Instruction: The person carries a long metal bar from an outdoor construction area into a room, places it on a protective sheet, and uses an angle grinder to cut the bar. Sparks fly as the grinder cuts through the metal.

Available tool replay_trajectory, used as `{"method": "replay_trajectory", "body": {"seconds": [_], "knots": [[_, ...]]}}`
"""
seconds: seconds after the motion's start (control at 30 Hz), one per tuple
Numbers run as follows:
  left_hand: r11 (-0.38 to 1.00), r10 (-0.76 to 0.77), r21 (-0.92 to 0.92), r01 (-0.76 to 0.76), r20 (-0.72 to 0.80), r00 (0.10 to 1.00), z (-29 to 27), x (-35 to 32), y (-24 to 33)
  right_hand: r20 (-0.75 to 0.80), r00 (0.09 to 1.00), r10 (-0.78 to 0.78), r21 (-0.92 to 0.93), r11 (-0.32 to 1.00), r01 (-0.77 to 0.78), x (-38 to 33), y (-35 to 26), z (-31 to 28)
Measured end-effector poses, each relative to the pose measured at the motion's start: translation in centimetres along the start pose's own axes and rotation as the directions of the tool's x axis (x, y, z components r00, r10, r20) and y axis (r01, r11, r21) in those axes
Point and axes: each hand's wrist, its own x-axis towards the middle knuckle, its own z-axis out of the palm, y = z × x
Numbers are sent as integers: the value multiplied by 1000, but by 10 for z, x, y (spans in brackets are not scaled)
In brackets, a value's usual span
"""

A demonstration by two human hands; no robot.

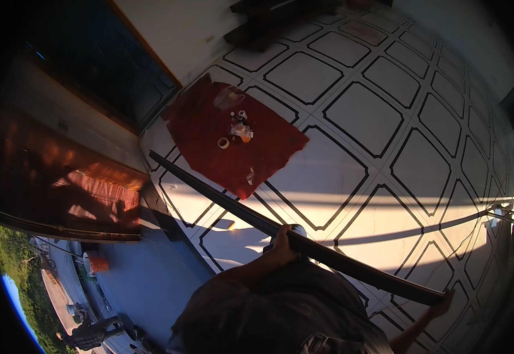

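A long, narrow dark strip (351,261), flat like a board or trim piece, slants across in front of me from the far left down to the near right. My left hand (282,246) is closed around it near its middle. At its near right end my right hand (441,307) has hold of it, the fingers partly in shadow. The far left end sticks out unsupported by a hand, over the floor beside a red sheet (201,130). What the strip is made of cannot be made out.
On the red sheet lie a roll of tape (223,143) and several small items. Dark boards (260,26) are piled by the far wall. White floor tiles (363,115) with black outlines spread right. A reddish-brown panel (39,183) and an orange bucket (96,262) are left.
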Motion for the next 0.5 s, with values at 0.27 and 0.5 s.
{"method": "replay_trajectory", "body": {"seconds": [0.27, 0.5], "knots": [[924, -296, -272, 268, -67, 953, 78, 127, 15, 157, 982, -105, 128, 988, 85, 137, 21, 169], [913, -299, -297, 280, -20, 954, 233, 268, 72, -9, 999, 41, 12, 999, -41, 245, -2, 259]]}}
